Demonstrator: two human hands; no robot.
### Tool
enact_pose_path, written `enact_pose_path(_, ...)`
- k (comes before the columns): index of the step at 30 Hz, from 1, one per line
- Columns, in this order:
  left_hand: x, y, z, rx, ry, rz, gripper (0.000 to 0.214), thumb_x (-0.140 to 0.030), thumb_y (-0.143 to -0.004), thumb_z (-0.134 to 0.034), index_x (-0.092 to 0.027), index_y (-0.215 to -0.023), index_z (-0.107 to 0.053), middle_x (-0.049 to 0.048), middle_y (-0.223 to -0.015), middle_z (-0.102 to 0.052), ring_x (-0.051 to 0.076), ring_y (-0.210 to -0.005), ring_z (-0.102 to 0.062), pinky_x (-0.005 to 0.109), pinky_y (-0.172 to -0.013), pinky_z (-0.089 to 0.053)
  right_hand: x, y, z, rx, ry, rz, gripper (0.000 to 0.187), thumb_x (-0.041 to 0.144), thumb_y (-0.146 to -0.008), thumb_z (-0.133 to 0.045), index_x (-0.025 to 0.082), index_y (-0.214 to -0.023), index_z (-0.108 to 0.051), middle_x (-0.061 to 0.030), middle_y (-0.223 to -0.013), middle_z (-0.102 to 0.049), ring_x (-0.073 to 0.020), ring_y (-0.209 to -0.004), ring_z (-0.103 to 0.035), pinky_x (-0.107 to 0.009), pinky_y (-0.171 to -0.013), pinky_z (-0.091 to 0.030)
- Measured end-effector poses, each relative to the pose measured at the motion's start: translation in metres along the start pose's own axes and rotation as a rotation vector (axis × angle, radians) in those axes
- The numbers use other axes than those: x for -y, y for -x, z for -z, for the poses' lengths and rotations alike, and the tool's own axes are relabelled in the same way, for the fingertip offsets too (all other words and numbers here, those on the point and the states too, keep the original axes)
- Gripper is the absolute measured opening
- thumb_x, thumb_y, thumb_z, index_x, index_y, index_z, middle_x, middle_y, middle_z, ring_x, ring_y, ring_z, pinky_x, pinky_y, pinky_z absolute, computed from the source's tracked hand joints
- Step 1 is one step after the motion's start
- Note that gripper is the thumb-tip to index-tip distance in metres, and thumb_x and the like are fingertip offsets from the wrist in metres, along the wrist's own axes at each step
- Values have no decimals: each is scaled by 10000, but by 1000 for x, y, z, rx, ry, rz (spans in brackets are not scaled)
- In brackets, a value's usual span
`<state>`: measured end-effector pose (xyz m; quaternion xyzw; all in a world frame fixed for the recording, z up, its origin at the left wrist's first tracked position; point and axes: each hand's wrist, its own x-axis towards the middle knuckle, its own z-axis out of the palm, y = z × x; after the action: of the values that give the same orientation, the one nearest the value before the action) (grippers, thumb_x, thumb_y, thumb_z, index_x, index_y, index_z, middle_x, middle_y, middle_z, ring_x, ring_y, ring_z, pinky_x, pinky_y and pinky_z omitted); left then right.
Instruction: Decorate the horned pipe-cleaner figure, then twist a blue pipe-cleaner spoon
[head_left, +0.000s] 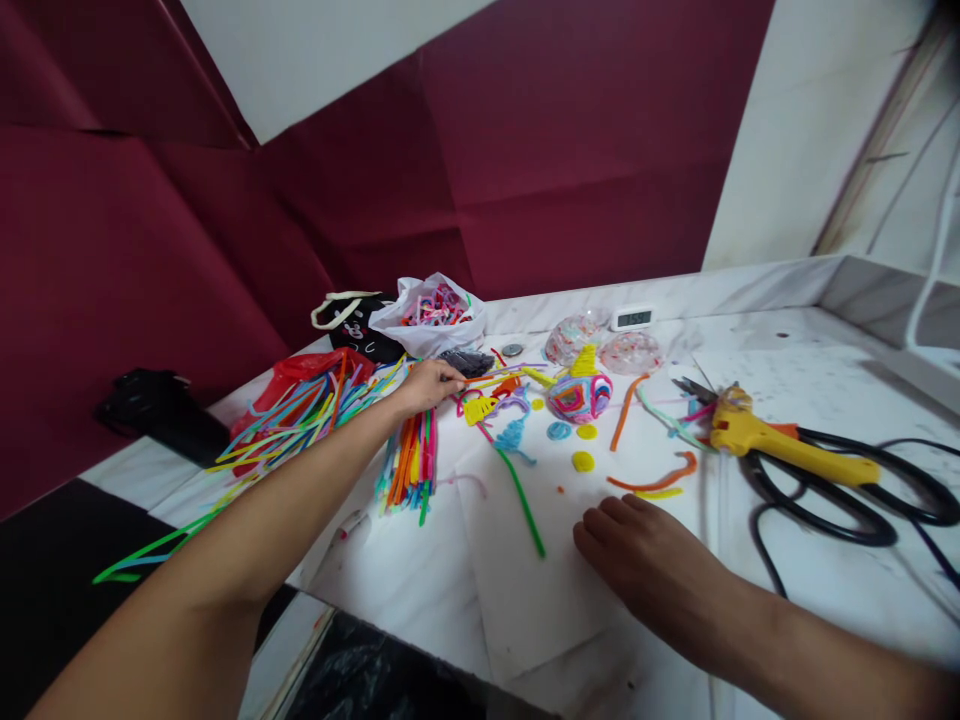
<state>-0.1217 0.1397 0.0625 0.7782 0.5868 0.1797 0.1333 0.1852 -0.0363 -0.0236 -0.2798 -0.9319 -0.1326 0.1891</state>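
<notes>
My left hand [426, 386] reaches far across the white table [810, 560], its fingers pinched on an orange pipe cleaner [491, 378] beside a big pile of coloured pipe cleaners [307, 410]. Just to the right of that hand lies a bundle of straight pipe cleaners [411, 462]. My right hand [645, 555] rests palm down on a white sheet [525, 560], fingers curled loosely, holding nothing. A multicoloured pipe-cleaner figure [579, 393] stands in the middle, with small yellow coils [583, 461] and a green pipe cleaner [521, 500] near it.
A yellow glue gun [787, 445] and black scissors [855, 500] lie at the right with a black cord. At the back sit a white plastic bag [427, 315], a black pouch [352, 325], clear domes [600, 345] and a small digital clock [634, 318]. Dark red wall behind.
</notes>
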Motion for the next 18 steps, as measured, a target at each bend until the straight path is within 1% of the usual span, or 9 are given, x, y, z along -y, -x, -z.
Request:
enact_pose_path(3,1,5,-2,53,-15,-12,202,-266,-727,-653,-156,-859,-760,28,-734,-696,151,-695,-586,227,-660,-439,2,1,-1,-9,23,4,164,33,-723,-626,186,-757,-578,-21,-707,-603,-183,-621,-514,-335,-574,-298)
enact_pose_path(6,-1,10,-4,132,-28,-27,211,-259,-744,-632,-152,-873,-760,12,-655,-667,133,-607,-562,220,-615,-426,3,2,-1,-7,24,13,155,35,-729,-629,181,-750,-582,-23,-711,-595,-182,-633,-508,-334,-577,-301)
enact_pose_path(8,-5,14,-5,182,-42,-49,194,-232,-748,-618,-161,-856,-764,22,-692,-682,135,-619,-574,221,-624,-434,3,2,0,1,21,19,150,36,-733,-627,180,-745,-585,-24,-711,-587,-181,-639,-502,-335,-577,-301)
enact_pose_path(11,-17,20,-9,195,-80,-104,160,-207,-751,-615,-186,-810,-762,50,-870,-709,159,-786,-613,229,-746,-451,3,2,-1,13,20,28,139,41,-741,-623,175,-753,-590,-33,-725,-588,-181,-649,-499,-337,-583,-307)
enact_pose_path(12,-23,22,-13,185,-94,-121,160,-225,-769,-609,-192,-814,-759,56,-921,-704,167,-842,-612,233,-787,-445,4,3,-2,13,21,26,137,43,-738,-627,175,-752,-593,-35,-730,-590,-184,-653,-502,-340,-589,-313)
enact_pose_path(13,-29,24,-18,188,-106,-132,163,-250,-786,-604,-197,-821,-754,56,-934,-700,170,-858,-610,235,-800,-440,4,3,-3,6,24,21,137,45,-730,-634,176,-747,-594,-35,-731,-591,-187,-656,-505,-343,-593,-317)
enact_pose_path(15,-41,27,-31,219,-127,-133,175,-310,-808,-599,-205,-811,-739,38,-882,-700,170,-839,-613,234,-774,-436,5,3,-4,-8,33,10,145,43,-712,-644,178,-734,-595,-34,-727,-589,-193,-655,-508,-344,-589,-318)
enact_pose_path(16,-46,28,-39,231,-141,-120,190,-355,-803,-611,-206,-797,-730,33,-825,-692,175,-810,-611,240,-744,-434,6,3,-5,-14,37,7,148,42,-704,-648,178,-729,-595,-33,-723,-587,-195,-653,-508,-343,-584,-316)
enact_pose_path(18,-54,29,-56,238,-176,-80,269,-459,-747,-666,-193,-758,-703,41,-758,-667,198,-772,-602,261,-688,-420,7,2,-4,-31,43,3,150,42,-693,-654,179,-721,-597,-33,-716,-585,-196,-646,-506,-340,-574,-312)
